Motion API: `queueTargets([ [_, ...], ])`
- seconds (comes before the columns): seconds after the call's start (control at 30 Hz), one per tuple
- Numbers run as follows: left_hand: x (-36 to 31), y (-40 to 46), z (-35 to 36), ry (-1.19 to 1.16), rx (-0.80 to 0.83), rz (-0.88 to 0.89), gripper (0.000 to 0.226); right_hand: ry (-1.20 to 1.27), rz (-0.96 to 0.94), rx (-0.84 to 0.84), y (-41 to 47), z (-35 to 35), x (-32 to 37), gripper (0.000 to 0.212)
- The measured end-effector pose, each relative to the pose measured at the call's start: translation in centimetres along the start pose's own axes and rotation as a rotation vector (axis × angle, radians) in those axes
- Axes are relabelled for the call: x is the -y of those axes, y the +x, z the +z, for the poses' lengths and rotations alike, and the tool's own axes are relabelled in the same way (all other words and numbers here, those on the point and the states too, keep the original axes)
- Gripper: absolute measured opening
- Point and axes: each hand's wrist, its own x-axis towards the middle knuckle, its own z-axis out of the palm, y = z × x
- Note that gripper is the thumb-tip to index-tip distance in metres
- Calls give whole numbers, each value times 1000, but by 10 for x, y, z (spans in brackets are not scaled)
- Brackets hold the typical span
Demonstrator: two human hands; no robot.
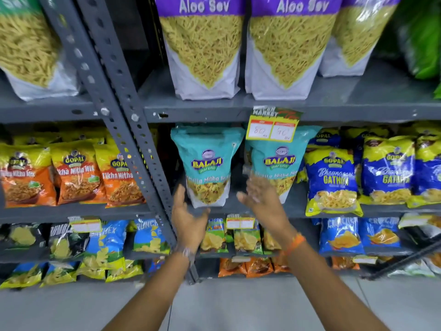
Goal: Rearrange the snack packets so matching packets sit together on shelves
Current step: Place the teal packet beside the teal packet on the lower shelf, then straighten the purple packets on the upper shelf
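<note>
My left hand (188, 218) and my right hand (262, 199) are both raised in front of the middle shelf (296, 209), palms turned inward, fingers spread wide and holding nothing. Between them stands a teal pouch (207, 163), a glossy stand-up bag with a flat base and a clear window showing yellow strands mixed with darker bits; my left hand is just beside its lower left corner, and I cannot tell whether it touches. A second teal pouch (279, 163) of the same kind stands just to its right, partly behind my right hand. A paper price tag (272, 127) in yellow and red hangs from the shelf edge above it. Further right on this shelf are puffy blue and yellow packets (330, 180), shiny and crinkled. Left of the perforated grey metal upright (124, 115) sit orange and yellow packets (76, 173) in a row. On the shelf above stand tall purple-topped pouches (202, 51), their clear fronts full of thin yellow noodle-like strands. My right wrist wears an orange thread band (296, 243).
</note>
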Motion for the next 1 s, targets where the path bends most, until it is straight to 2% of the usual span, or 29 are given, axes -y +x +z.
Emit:
queueTargets([
  [0.1,-33,-30,-1,-87,-90,91,83,11,-75,-57,-42,-43,35,42],
  [0.17,-66,-35,4,-109,-87,190,75,41,-174,-116,-51,-73,74,32],
  [0.33,-182,-20,28,-181,-40,491,60,152,-473,-220,-36,-122,179,31],
  [0.43,-232,4,46,-108,-3,580,61,141,-555,-219,1,-136,220,42],
  [0.6,-268,34,76,150,37,518,79,49,-547,-156,64,-137,257,67],
  [0.7,-273,39,85,298,61,475,72,22,-527,-140,89,-137,263,55],
  [0.8,-276,45,93,360,89,433,80,44,-499,-50,110,-142,262,40],
  [0.9,-279,46,100,401,138,424,84,112,-441,61,123,-145,259,54],
  [1.0,-279,45,105,403,172,421,107,120,-421,130,126,-144,260,51],
])
